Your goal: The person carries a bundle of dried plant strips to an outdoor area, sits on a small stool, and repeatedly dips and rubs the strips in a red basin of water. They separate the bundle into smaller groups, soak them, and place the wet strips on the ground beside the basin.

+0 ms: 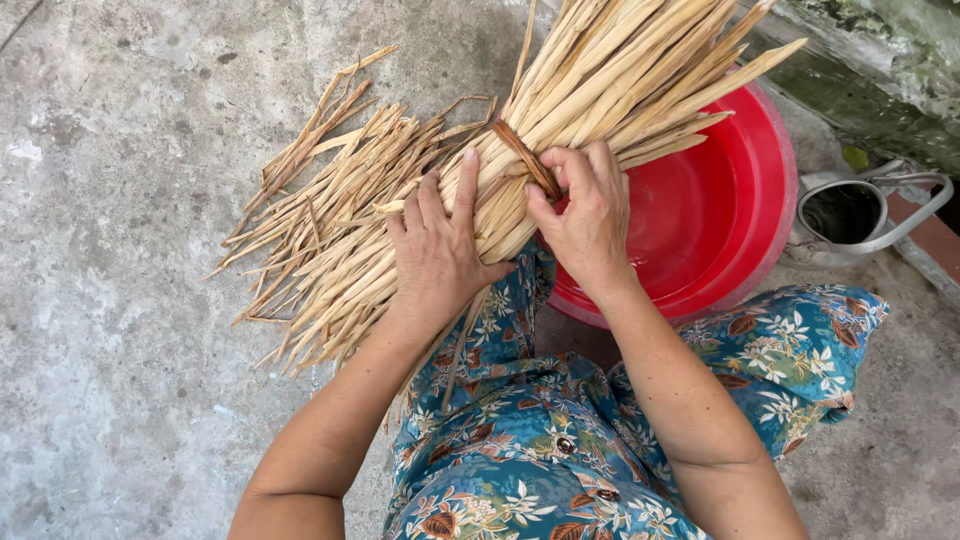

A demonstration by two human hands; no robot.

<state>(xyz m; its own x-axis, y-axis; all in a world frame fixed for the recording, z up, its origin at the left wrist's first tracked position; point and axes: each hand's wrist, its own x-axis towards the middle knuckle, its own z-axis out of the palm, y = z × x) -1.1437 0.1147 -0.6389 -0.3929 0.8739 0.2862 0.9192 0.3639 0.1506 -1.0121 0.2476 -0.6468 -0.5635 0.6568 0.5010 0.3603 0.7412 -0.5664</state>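
Dry straw bundle [520,170] across lap, over red basin [720,210]; light, stiff, brittle. Left hand [437,250] flat, fingers open on stalks; right hand [585,215] pinching brown tie [527,158]. Best grip: at tie.

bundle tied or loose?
Tied: a brown band wraps the bundle at mid-length, the right hand gripping it; the lower ends fan out.

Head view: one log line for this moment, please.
left hand: flat on pale dried-reed bundle | right hand: gripping brown tie strip | behind: round red plastic basin
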